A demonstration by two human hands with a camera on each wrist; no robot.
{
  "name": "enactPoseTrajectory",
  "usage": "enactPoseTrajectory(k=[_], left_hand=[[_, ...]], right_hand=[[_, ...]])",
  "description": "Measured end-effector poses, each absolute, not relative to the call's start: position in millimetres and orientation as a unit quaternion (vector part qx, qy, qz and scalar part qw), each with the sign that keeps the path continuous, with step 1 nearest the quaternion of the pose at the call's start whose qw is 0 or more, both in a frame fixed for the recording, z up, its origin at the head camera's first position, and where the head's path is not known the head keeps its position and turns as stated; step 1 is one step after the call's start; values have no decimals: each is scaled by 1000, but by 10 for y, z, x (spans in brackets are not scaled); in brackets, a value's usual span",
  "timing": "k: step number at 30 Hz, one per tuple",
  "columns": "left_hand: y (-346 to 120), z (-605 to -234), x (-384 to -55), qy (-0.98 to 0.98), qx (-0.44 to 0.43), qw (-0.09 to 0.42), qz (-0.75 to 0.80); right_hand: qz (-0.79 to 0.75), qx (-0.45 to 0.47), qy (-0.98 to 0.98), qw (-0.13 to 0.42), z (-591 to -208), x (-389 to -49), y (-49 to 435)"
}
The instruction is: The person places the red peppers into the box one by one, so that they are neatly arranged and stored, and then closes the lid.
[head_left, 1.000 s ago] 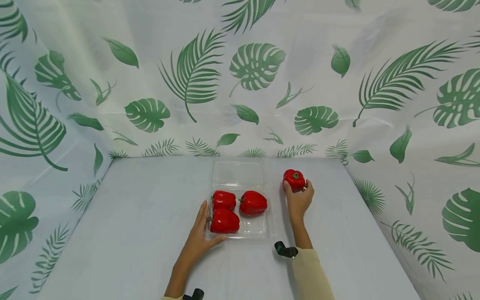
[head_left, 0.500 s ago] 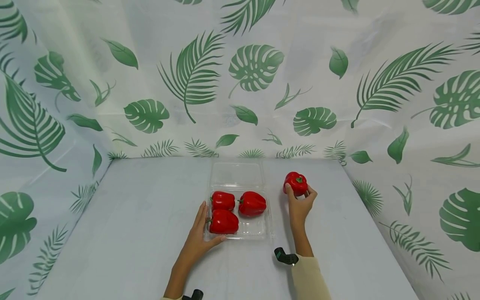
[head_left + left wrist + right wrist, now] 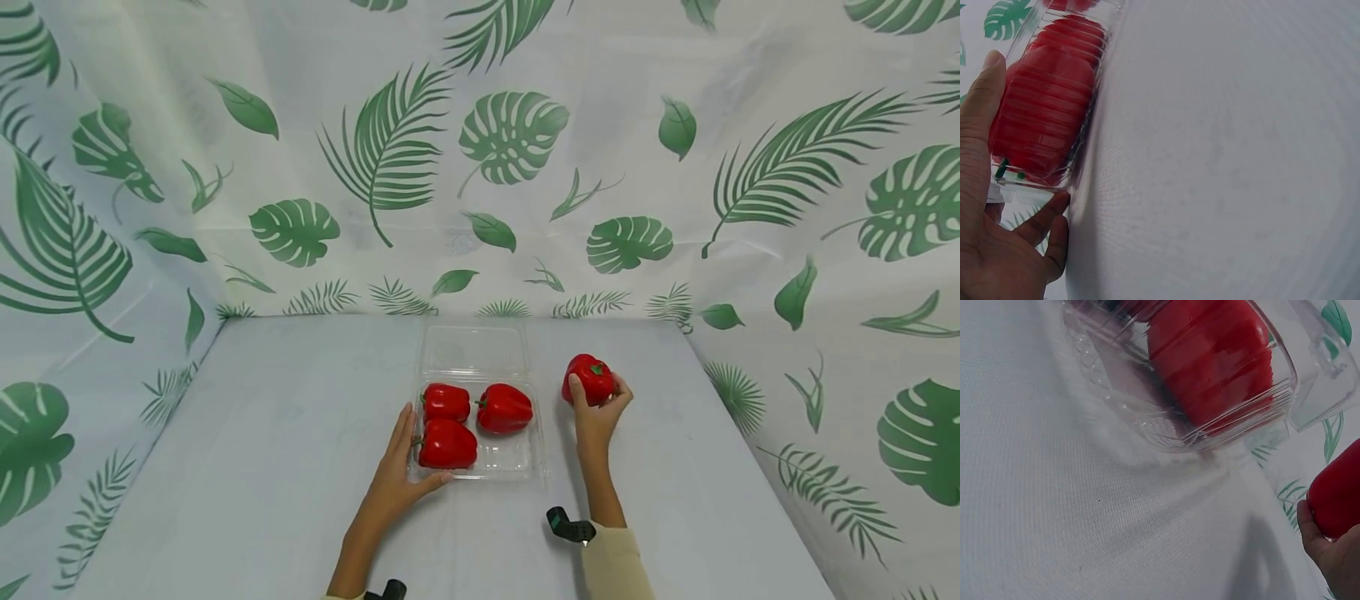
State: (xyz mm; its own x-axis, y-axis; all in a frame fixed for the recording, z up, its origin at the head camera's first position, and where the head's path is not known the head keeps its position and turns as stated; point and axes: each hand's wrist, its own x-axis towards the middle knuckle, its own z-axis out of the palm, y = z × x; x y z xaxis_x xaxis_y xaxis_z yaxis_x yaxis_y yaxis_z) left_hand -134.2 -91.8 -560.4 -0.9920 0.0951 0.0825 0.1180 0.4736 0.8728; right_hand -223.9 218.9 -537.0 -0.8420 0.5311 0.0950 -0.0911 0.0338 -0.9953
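Note:
A red bell pepper [image 3: 588,379] with a green stem is gripped by my right hand [image 3: 600,412], thumb on its left and fingers on its right. In the right wrist view, the held pepper [image 3: 1338,490] hangs over the table at the right edge. The clear plastic clamshell container [image 3: 517,460] lies with its lid flipped back and holds 3 red bell peppers. My left hand [image 3: 397,479] rests against its front left corner, fingers straight along the left side and thumb along the front. The left wrist view shows the thumb [image 3: 982,94] beside the container wall.
The container's transparent lid [image 3: 476,348] lies behind it, near the table's back edge. A pale cloth covers the table [image 3: 262,467]. Leaf-printed curtains [image 3: 510,167] stand behind and on both sides. A black wrist camera [image 3: 570,527] sits on the right wrist.
My right hand has lifted the bell pepper off the table and drawn it slightly nearer, its stem end tilting. My left hand and the container have stayed put.

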Motion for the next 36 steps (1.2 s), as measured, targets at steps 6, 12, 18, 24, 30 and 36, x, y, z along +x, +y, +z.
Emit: enactPoseTrajectory(k=[6,12,18,24,30,36], left_hand=[[-919,-5608,-1342,-858,-62,12,-509],[-915,-5615,-1344,-855,-64,11,-514],[-923,-5603,-1340,-855,-63,11,-514],[-923,-5608,-1341,-859,-66,12,-508],[-922,-5624,-1343,-860,-66,14,-506],[-918,-5643,-1345,-864,-61,11,-500]], right_hand=[[661,-139,-714,187,-5326,-2192,2176],[658,-108,-725,171,-5308,-2155,2167],[642,-75,-748,147,-5276,-2110,2149],[642,-25,-753,142,-5193,-2020,2138],[644,13,-757,110,-5066,-1899,2127],[655,75,-748,74,-4990,-1821,2134]])
